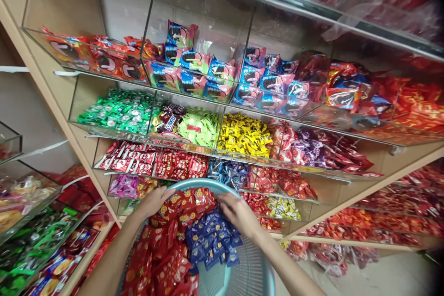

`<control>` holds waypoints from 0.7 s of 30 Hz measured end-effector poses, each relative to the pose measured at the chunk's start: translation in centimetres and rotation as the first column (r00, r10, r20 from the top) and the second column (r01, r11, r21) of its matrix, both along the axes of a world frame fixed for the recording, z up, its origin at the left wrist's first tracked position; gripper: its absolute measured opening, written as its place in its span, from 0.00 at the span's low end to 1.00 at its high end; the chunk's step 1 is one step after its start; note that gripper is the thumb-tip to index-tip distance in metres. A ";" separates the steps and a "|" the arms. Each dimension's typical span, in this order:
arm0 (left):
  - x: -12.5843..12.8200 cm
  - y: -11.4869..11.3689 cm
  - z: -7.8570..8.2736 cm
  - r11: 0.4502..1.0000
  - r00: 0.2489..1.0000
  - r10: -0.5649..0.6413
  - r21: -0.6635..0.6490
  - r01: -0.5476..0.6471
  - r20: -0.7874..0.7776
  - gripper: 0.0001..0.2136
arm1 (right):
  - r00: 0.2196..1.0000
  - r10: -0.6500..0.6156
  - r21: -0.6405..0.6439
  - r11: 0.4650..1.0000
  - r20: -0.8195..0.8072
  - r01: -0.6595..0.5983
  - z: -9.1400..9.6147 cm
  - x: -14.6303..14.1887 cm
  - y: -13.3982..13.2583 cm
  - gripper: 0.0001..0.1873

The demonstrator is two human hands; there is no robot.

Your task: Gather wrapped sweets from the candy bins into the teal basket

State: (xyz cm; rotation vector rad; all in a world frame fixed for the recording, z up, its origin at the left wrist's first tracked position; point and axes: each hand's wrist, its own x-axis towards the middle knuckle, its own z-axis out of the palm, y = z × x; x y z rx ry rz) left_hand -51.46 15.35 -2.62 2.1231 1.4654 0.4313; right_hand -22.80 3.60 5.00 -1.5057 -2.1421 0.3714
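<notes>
A light blue plastic basket (255, 277) sits in front of me at the bottom of the head view. It holds a heap of red candy packets (163, 259) on the left and blue candy packets (211, 238) in the middle. My left hand (152, 202) grips the basket's far rim, fingers curled over it. My right hand (239, 215) rests palm down on the blue packets, fingers bent into the pile. Whether it holds any packet is hidden.
Tilted clear acrylic bins fill the wooden shelves ahead: cookie packs (194, 71) on top, green sweets (120, 111), yellow sweets (244, 136), red wafer packs (128, 159) below. More bins (27, 236) stand at the left. Pale floor (388, 277) shows at the lower right.
</notes>
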 end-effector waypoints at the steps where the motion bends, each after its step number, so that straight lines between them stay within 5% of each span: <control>1: 0.0 0.0 0.0 1.000 1.000 -0.007 0.003 0.007 -0.004 0.16 | 0.997 -0.067 0.033 0.997 -0.030 0.068 0.1 1.1 0.8 0.17; 4: 0.0 0.1 -0.1 1.000 1.000 -0.012 0.001 0.012 -0.007 0.15 | 0.933 -0.355 0.036 0.933 -0.055 0.357 -0.4 4.8 3.9 0.16; 9: 0.1 0.2 -0.1 1.000 1.000 0.000 -0.011 0.000 -0.012 0.16 | 0.773 -0.633 -0.212 0.751 0.042 0.626 -3.1 8.7 8.2 0.19; 16: 0.1 0.1 0.2 0.999 0.999 0.031 -0.035 -0.030 0.032 0.18 | 0.623 -0.744 -0.336 0.667 -0.242 0.665 -4.9 8.5 11.0 0.17; 21: 0.2 0.0 0.5 0.999 0.999 0.034 -0.023 -0.034 0.019 0.17 | 0.348 -0.743 -0.528 0.658 -0.572 0.537 -5.8 7.7 12.2 0.11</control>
